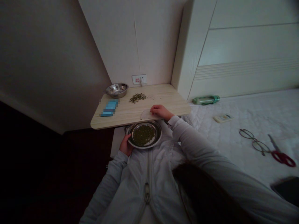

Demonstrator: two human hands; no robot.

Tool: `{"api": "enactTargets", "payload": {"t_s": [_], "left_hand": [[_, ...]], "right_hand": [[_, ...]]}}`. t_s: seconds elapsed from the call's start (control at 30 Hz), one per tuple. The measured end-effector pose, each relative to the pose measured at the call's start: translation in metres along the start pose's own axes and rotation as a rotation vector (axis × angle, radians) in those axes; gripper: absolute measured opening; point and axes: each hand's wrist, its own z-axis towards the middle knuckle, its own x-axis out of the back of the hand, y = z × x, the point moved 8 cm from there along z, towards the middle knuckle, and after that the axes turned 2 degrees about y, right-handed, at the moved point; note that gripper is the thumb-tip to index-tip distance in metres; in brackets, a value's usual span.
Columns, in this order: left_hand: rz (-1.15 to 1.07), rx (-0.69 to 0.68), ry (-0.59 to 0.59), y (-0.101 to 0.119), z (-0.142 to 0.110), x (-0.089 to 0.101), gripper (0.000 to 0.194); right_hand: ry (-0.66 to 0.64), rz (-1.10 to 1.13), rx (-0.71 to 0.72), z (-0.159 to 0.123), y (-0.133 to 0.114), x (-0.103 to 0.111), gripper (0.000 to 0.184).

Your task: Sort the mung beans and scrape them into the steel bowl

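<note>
My left hand (126,145) grips the rim of a steel plate (158,137) filled with small green bits (144,135), held just below the front edge of a pale wooden table (163,96). On the tabletop, my right hand (159,111) is closed on a thin white card-like scraper (145,114) lying near the table's front edge, right above the plate. A small heap of the same green bits (137,98) lies further back on the table.
An empty steel bowl (116,90) stands at the table's back left; a blue item (109,108) lies in front of it. A wall socket (139,79) is behind. On the white bed to the right lie a green bottle (206,100), a small remote (223,118), glasses (253,142) and red scissors (281,154).
</note>
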Motion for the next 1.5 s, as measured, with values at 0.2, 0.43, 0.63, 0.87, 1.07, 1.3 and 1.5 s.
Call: {"api": "enactTargets", "payload": {"t_s": [0.2, 0.43, 0.63, 0.87, 1.07, 1.3, 1.5], "left_hand": [[-0.009, -0.008, 0.016, 0.001, 0.001, 0.002, 0.014], [0.01, -0.022, 0.021, 0.003, 0.0, 0.002, 0.013], [0.021, -0.012, 0.046, 0.002, -0.002, 0.002, 0.014], [-0.008, -0.001, 0.034, 0.002, -0.003, 0.0, 0.013], [-0.053, -0.013, -0.025, 0.001, 0.001, 0.0, 0.012], [-0.029, 0.043, -0.006, -0.001, -0.002, 0.001, 0.011], [-0.018, -0.005, 0.037, 0.002, -0.001, 0.004, 0.01]], "right_hand": [[-0.016, -0.013, 0.005, 0.001, 0.002, -0.001, 0.02], [-0.032, -0.009, -0.021, -0.001, 0.0, -0.003, 0.019], [-0.061, 0.131, -0.058, -0.006, -0.004, -0.004, 0.017], [0.084, 0.186, -0.023, -0.008, -0.002, 0.008, 0.018], [0.005, -0.025, 0.023, -0.007, -0.028, -0.029, 0.015], [0.067, -0.571, 0.022, 0.008, -0.046, -0.056, 0.019], [0.134, -0.706, -0.146, 0.017, -0.021, -0.018, 0.023]]}}
